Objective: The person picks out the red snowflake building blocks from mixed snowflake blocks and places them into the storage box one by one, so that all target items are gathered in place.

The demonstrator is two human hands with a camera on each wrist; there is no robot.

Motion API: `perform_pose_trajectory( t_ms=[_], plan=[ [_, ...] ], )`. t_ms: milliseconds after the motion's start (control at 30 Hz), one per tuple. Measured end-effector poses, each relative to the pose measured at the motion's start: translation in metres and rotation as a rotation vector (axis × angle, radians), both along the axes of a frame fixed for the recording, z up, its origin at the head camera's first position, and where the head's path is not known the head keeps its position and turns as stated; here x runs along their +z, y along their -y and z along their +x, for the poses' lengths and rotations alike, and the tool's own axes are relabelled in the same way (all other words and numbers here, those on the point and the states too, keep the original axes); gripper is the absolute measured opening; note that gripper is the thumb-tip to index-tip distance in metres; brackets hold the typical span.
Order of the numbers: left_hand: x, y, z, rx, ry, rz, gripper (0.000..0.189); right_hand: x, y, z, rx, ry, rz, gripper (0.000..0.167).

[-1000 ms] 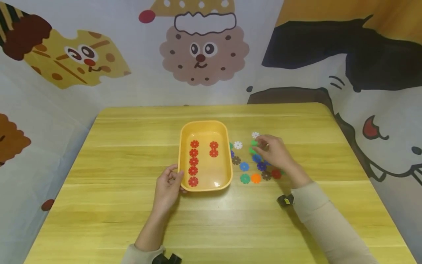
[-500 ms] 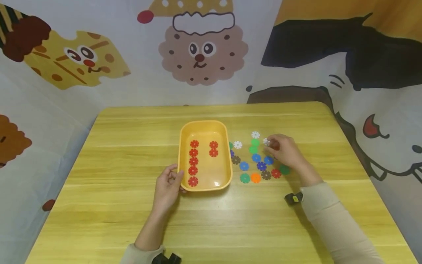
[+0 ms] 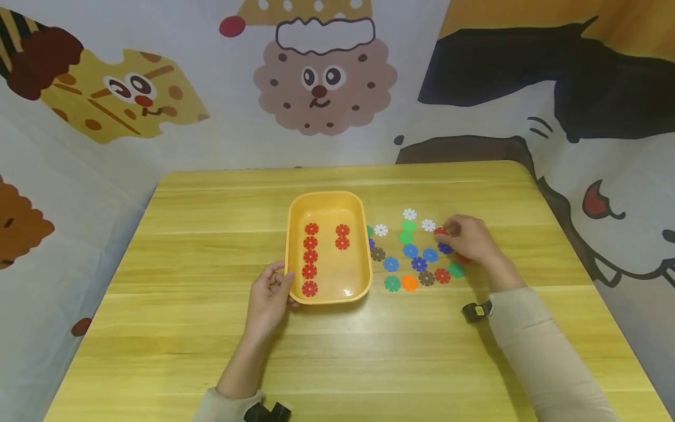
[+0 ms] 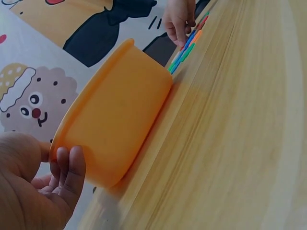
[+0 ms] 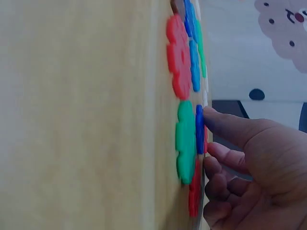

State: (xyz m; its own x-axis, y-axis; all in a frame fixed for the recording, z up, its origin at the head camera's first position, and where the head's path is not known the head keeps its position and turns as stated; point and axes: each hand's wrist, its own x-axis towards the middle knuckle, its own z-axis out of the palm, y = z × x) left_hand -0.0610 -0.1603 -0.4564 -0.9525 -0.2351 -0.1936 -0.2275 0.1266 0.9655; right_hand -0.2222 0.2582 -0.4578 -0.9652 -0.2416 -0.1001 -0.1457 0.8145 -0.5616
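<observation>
A yellow plastic tray (image 3: 329, 296) stands on the table, holding a column of several red snowflake discs (image 3: 310, 256) and, to the right, a pair of red ones (image 3: 342, 236). My left hand (image 3: 269, 302) grips the tray's near left rim, thumb on the rim and fingers outside, as the left wrist view also shows. Right of the tray lie loose snowflake discs in many colours. Among them, my right hand (image 3: 473, 238) has thumb and index finger at a red disc (image 3: 440, 232), pinching its edges; the hand partly covers that disc. In the right wrist view a green disc (image 5: 184, 142) lies near the fingers.
White discs (image 3: 409, 214), an orange disc (image 3: 409, 283), a brown disc (image 3: 426, 278) and blue discs (image 3: 430, 255) lie flat around the right hand. The wooden table (image 3: 337, 363) meets a cartoon-printed backdrop (image 3: 211, 140) behind it.
My right hand has moved right, from beside the green discs, past a white disc, to the red one. The left hand and tray have stayed in place.
</observation>
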Motion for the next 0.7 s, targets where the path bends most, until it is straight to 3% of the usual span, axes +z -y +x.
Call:
perform_pose_trajectory(
  t_ms=[167, 300, 467, 700],
  plan=[
    [0.001, 0.0, -0.002, -0.001, -0.001, -0.006, 0.041, 0.002, -0.005, -0.005, -0.022, 0.1, -0.004, 0.046],
    [0.001, 0.001, -0.002, 0.003, 0.001, 0.0, 0.04, 0.002, -0.006, -0.007, -0.05, 0.128, -0.039, 0.047],
    [0.003, 0.001, -0.001, 0.009, -0.001, 0.01, 0.039, 0.0, -0.011, -0.007, -0.088, 0.097, -0.08, 0.05],
    [0.003, 0.001, 0.002, 0.002, 0.014, -0.004, 0.04, -0.001, -0.018, -0.001, -0.031, 0.075, -0.043, 0.054]
  ],
)
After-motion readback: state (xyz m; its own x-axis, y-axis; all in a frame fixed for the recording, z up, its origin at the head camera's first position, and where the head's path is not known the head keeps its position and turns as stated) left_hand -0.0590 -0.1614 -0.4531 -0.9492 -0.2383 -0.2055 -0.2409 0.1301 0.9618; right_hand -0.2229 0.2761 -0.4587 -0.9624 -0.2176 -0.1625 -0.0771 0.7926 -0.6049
